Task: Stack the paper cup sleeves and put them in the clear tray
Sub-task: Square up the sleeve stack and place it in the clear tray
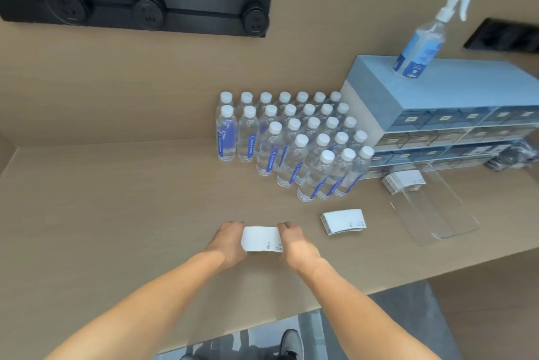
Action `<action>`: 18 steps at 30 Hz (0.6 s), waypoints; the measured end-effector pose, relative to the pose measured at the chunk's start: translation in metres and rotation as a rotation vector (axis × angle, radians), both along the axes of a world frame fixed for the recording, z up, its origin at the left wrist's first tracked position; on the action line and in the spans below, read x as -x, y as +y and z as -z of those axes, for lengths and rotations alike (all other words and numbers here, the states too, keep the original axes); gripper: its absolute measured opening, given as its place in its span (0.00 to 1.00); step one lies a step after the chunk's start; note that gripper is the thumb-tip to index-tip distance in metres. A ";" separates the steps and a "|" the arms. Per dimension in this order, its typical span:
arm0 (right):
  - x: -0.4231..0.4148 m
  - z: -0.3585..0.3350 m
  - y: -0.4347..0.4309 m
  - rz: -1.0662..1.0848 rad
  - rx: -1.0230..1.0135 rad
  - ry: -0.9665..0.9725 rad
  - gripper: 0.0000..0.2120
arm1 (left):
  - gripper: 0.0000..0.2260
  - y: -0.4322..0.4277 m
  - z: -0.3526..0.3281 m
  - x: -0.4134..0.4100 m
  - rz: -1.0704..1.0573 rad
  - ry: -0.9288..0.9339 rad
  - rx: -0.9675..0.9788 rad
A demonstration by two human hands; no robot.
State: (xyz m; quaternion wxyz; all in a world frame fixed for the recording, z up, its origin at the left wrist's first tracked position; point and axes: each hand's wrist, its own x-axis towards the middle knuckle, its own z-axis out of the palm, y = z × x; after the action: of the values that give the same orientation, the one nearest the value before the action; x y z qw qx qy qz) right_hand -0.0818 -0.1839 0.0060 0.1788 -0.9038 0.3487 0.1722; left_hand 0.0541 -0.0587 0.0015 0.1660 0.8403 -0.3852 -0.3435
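A stack of flat white paper cup sleeves [261, 238] sits on the counter straight in front of me. My left hand [229, 241] grips its left end and my right hand [294, 243] grips its right end. A second stack of sleeves [344, 221] lies loose on the counter to the right. The clear tray [437, 214] stands further right, and a third stack of sleeves [404, 181] rests at its far end.
Many water bottles [294, 138] stand in rows behind the sleeves. A blue drawer cabinet [443, 114] with a spray bottle [423, 39] on top stands at the back right. The counter's front edge [379, 291] runs close to my arms.
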 end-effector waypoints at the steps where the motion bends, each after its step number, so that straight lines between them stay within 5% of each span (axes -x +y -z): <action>1: 0.009 -0.002 -0.008 0.002 0.003 -0.012 0.20 | 0.09 -0.010 -0.002 0.007 0.003 -0.004 0.001; 18: 0.132 -0.027 -0.165 -0.041 0.104 -0.146 0.13 | 0.14 -0.169 -0.031 0.135 -0.045 -0.100 -0.049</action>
State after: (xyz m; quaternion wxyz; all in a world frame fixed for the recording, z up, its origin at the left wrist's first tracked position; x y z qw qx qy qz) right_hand -0.2138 -0.3487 0.0331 0.1531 -0.9290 0.3244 0.0913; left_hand -0.0806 -0.2278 0.0327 0.1337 0.8687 -0.3654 -0.3066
